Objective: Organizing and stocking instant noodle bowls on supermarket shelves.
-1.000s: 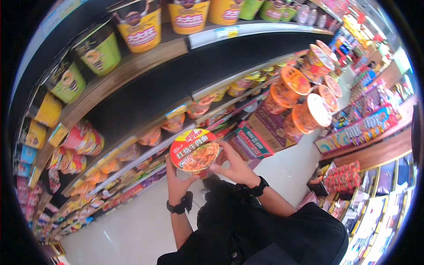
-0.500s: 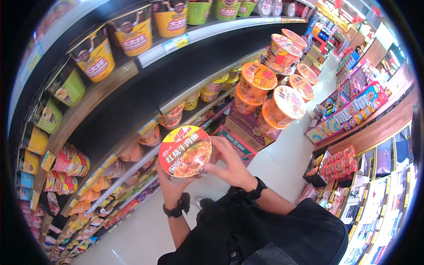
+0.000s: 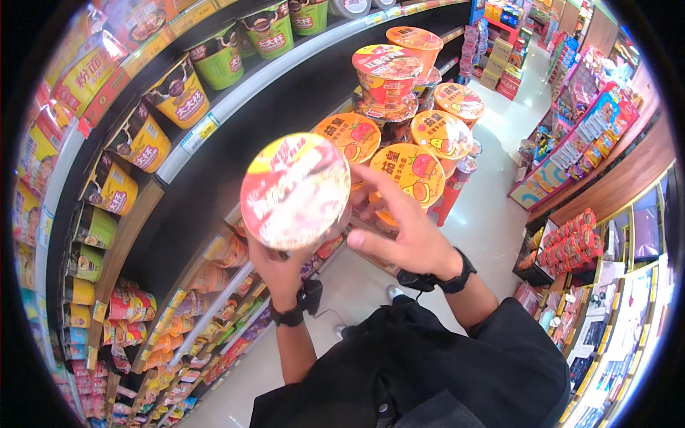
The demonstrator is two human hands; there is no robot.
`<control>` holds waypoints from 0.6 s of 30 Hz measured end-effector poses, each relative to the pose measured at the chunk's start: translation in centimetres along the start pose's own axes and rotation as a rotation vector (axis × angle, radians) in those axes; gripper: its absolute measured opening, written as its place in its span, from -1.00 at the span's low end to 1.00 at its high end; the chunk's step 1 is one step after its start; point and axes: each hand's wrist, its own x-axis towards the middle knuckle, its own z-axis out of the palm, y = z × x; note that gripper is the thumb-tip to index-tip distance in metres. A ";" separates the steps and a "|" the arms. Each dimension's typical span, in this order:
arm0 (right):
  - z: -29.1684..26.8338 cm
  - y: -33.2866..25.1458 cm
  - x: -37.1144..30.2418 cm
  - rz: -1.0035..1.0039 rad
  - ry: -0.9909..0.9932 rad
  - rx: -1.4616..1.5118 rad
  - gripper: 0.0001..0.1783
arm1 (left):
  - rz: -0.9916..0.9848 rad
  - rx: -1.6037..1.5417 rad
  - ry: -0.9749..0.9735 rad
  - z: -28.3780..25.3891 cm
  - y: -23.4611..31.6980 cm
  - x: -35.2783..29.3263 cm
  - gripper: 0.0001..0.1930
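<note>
An instant noodle bowl with a red and yellow lid is held up in front of the shelf. My left hand grips it from below, its fingers mostly hidden under the bowl. Glare and motion blur wash out part of the lid. At the bowl's right side is my right hand, its thumb and fingers spread apart. Its fingertips are close to the bowl's side; whether they touch it I cannot tell. Just beyond that hand stand orange-lidded noodle bowls. A red noodle bowl sits higher in the same stack.
Green and yellow noodle cups line the upper shelf along its price-tag edge. Lower shelves hold more packaged noodles. An aisle floor runs to the right, beside a snack rack and a bin of red packets.
The noodle bowl has moved up and slightly left with my left hand. My right thumb has come off the bowl and that hand has spread. The whole view has shifted along the shelf.
</note>
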 end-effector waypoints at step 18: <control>-9.9 7.3 8.7 0.013 -0.209 0.411 -0.10 | 0.047 0.099 -0.064 9.1 -3.3 9.1 -0.24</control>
